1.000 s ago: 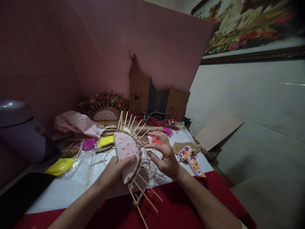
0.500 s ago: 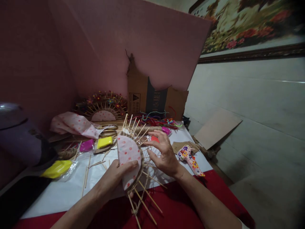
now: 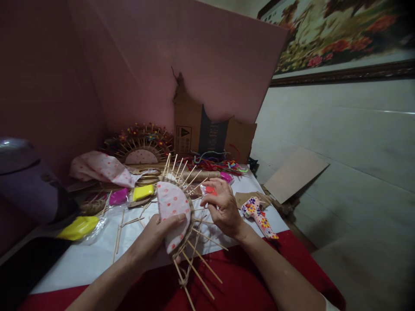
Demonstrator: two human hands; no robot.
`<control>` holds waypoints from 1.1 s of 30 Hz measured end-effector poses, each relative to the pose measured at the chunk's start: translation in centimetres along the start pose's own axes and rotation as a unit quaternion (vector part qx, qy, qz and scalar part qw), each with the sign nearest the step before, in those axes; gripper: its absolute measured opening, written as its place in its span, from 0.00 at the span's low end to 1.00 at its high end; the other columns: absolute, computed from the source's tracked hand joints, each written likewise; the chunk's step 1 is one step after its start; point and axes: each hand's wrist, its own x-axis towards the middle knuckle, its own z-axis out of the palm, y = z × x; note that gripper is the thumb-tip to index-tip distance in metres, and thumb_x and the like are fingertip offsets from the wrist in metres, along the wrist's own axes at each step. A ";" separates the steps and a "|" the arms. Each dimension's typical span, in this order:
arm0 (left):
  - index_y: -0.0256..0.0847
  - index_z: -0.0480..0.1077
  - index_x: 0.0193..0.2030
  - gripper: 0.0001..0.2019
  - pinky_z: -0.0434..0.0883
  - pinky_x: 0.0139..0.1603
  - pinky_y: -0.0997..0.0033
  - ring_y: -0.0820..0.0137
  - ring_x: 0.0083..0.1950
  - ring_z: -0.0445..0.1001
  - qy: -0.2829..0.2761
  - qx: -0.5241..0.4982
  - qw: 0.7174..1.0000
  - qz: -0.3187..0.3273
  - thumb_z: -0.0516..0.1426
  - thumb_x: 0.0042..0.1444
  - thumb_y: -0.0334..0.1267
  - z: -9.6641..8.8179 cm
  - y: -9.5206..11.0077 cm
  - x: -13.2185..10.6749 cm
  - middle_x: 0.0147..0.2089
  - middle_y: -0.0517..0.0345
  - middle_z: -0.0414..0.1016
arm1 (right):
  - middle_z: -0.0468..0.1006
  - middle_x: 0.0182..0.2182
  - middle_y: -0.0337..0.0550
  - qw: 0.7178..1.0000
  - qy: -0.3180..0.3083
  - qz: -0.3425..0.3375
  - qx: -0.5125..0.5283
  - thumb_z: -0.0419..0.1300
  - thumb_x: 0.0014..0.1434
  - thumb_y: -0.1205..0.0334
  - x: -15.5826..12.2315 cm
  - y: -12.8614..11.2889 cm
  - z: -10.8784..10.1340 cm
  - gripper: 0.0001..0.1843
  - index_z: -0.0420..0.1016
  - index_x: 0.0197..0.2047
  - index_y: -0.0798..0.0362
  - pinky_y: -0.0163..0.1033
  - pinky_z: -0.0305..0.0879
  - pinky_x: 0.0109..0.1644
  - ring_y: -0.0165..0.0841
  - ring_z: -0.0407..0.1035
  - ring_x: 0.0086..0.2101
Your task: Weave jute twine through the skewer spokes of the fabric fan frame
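My left hand [image 3: 160, 233] grips a half-round piece covered in pink dotted cloth [image 3: 175, 207], thumb flat on its face and fingers behind it. Thin wooden sticks [image 3: 202, 261] fan out from its curved edge, which is bound with brown cord. A strand of twine [image 3: 192, 261] is knotted around the lower sticks and runs up toward my right hand [image 3: 222, 209]. Thumb and forefinger of that hand are pinched together on the twine, just right of the curved edge.
A finished-looking fan shape [image 3: 142, 156] with colourful tips leans at the back beside torn cardboard [image 3: 188, 125]. Yellow clay packs [image 3: 143, 192], scissors [image 3: 149, 175], a twine roll [image 3: 201, 175] and coloured pipe cleaners [image 3: 220, 162] lie around. A flowered glue gun [image 3: 259, 216] rests at right.
My right hand's fingers have closed from a spread pose into a pinch on the twine. The half-round piece has shifted slightly left in my left hand.
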 end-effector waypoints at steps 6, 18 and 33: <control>0.34 0.69 0.27 0.12 0.64 0.15 0.74 0.74 0.15 0.64 -0.025 0.008 1.000 0.000 0.59 0.48 0.43 0.0 -0.3 0.1 0.17 0.58 0.68 | 0.72 0.45 0.40 0.998 0.011 -0.006 0.058 0.53 0.46 0.78 0.1 0.3 -0.1 0.16 0.76 0.25 0.49 0.51 0.55 0.55 0.40 0.59 0.51; 0.36 0.70 0.32 0.15 0.63 0.18 0.76 0.73 0.19 0.67 0.002 0.098 0.991 -0.088 0.60 0.46 0.47 -0.2 -1.2 0.3 0.21 0.57 0.71 | 0.64 0.54 0.46 0.998 -0.006 -0.017 -0.060 0.56 0.54 0.70 0.3 -0.1 -0.1 0.20 0.74 0.49 0.43 0.55 0.51 0.58 0.44 0.51 0.57; 0.35 0.71 0.32 0.16 0.59 0.19 0.76 0.74 0.20 0.64 -0.024 0.107 0.991 -0.075 0.61 0.44 0.48 0.0 -1.2 0.0 0.22 0.56 0.70 | 0.66 0.52 0.43 1.000 0.012 -0.006 -0.028 0.57 0.50 0.73 0.3 0.0 -0.2 0.19 0.77 0.42 0.45 0.55 0.51 0.59 0.43 0.53 0.56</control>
